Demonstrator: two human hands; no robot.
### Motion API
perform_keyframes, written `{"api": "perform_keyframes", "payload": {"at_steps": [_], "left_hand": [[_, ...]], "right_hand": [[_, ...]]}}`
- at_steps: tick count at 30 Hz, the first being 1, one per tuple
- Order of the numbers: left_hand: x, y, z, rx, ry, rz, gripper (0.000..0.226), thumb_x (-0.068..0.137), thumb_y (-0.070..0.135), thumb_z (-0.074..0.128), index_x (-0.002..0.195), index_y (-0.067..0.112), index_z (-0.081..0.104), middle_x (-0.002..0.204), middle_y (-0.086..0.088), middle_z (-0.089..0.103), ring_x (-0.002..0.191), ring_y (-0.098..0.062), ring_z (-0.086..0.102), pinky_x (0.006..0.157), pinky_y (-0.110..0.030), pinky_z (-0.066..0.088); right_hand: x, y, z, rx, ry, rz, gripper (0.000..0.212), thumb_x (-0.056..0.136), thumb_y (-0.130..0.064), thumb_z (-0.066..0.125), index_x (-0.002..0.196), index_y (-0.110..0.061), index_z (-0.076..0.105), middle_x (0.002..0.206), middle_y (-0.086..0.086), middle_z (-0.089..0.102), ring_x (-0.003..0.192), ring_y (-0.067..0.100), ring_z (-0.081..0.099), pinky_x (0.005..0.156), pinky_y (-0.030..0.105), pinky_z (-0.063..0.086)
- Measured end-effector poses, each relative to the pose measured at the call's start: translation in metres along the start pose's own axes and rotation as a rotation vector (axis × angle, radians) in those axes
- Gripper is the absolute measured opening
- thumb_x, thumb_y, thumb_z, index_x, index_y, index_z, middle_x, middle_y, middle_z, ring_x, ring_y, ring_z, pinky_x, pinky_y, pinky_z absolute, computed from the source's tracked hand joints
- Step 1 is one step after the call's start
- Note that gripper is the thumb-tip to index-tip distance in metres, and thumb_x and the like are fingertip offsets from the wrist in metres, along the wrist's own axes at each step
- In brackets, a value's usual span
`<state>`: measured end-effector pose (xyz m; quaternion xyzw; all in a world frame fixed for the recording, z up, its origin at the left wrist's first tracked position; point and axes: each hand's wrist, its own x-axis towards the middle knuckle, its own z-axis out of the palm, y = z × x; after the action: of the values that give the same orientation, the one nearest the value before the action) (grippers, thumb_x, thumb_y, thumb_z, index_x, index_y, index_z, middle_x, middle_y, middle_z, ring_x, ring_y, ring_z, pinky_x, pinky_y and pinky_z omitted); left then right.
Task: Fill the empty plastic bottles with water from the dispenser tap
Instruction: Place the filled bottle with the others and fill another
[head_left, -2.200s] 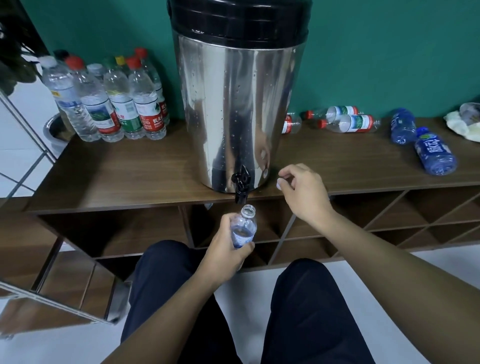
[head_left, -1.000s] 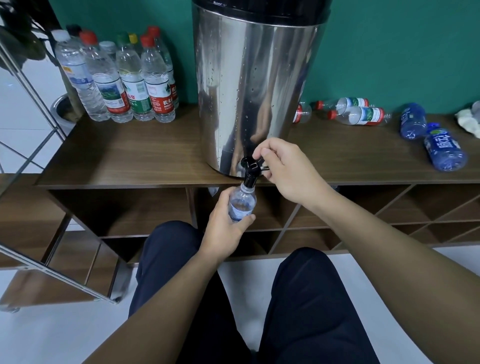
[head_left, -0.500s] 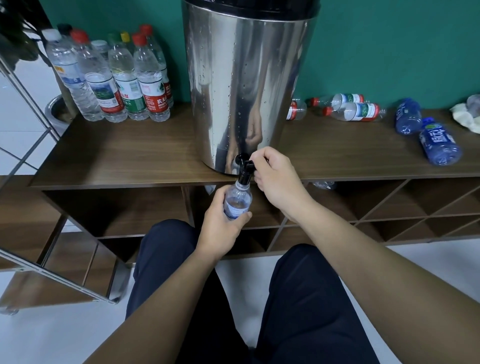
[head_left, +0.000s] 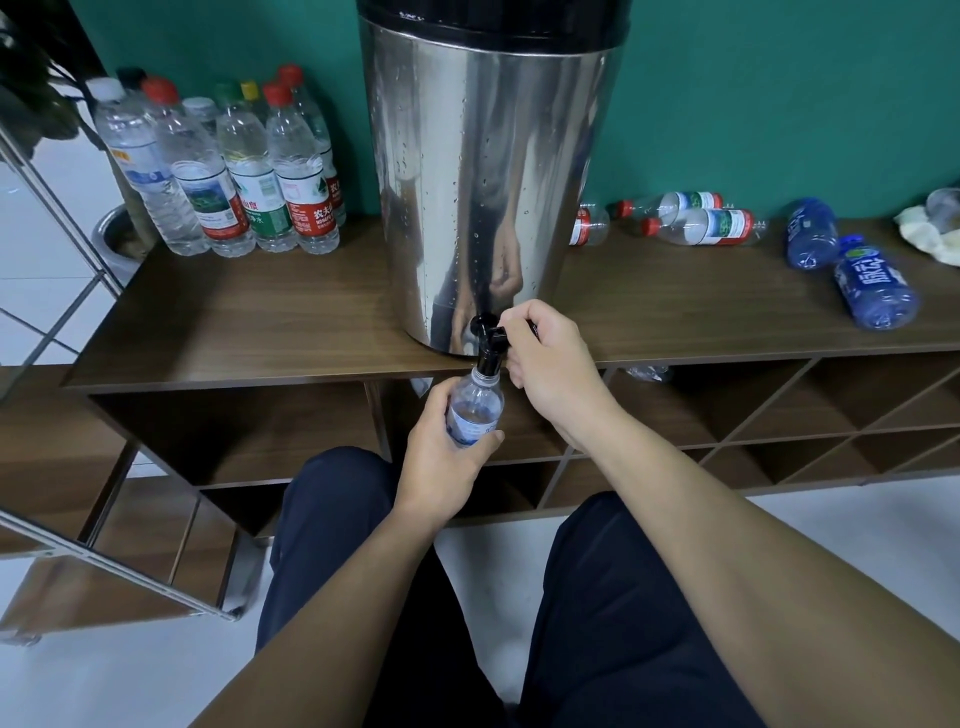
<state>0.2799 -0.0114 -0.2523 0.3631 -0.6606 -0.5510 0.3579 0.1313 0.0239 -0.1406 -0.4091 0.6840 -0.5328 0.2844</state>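
1. A small clear plastic bottle (head_left: 474, 410) is held by the left hand (head_left: 441, 457) directly under the black tap (head_left: 488, 348) of the steel water dispenser (head_left: 488, 182); its open mouth is set against the spout, and the fingers are wrapped round the lower body.
2. The tap lever is gripped by the right hand (head_left: 545, 364), its fingers curled round it; whether water is running cannot be told, and the level in the bottle is too blurred to be read.
3. The filling of this bottle is judged to be in hand, at or near its start.
4. A cluster of capped upright bottles (head_left: 228, 171) is stood on the worktop (head_left: 260, 322) to the left of the dispenser; these are judged to be full, and so the finished share.
5. Bottles lying on their sides are seen to the right: clear red-capped bottles (head_left: 696, 218) and two blue bottles (head_left: 841, 265), which are judged to be empty and yet to be filled.
6. Capping of the held bottle, and its placing with the upright group, are also judged to be left.
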Motion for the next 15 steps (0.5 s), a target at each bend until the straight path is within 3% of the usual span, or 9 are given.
{"api": "perform_keyframes", "payload": {"at_steps": [6, 12, 15], "left_hand": [[-0.0016, 0.0014, 0.0, 0.007, 0.008, 0.006, 0.066, 0.089, 0.008, 0.091, 0.142, 0.033, 0.06, 0.129, 0.016, 0.075, 0.122, -0.005, 0.072, 0.108, -0.028, 0.055], [-0.0034, 0.0053, -0.0014, 0.011, 0.014, 0.002, 0.067, 0.09, 0.009, 0.092, 0.143, 0.033, 0.06, 0.128, 0.018, 0.075, 0.122, -0.002, 0.071, 0.105, -0.02, 0.054], [-0.0039, 0.0058, -0.0018, 0.014, 0.017, 0.004, 0.068, 0.09, 0.009, 0.092, 0.145, 0.034, 0.06, 0.129, 0.019, 0.074, 0.123, -0.001, 0.07, 0.107, -0.023, 0.054]], "right_hand": [[0.0012, 0.0018, 0.0012, 0.029, 0.01, -0.009, 0.028, 0.112, -0.036, 0.056, 0.085, -0.031, 0.065, 0.061, -0.017, 0.052, 0.063, 0.011, 0.047, 0.07, 0.044, 0.042], [0.0007, 0.0019, 0.0011, 0.022, 0.01, -0.011, 0.026, 0.113, -0.034, 0.055, 0.09, -0.026, 0.064, 0.06, -0.016, 0.051, 0.062, 0.012, 0.047, 0.068, 0.042, 0.043], [0.0019, 0.0024, 0.0012, 0.016, 0.009, -0.012, 0.026, 0.113, -0.035, 0.056, 0.091, -0.027, 0.065, 0.061, -0.017, 0.053, 0.064, 0.011, 0.049, 0.068, 0.041, 0.044]]}}
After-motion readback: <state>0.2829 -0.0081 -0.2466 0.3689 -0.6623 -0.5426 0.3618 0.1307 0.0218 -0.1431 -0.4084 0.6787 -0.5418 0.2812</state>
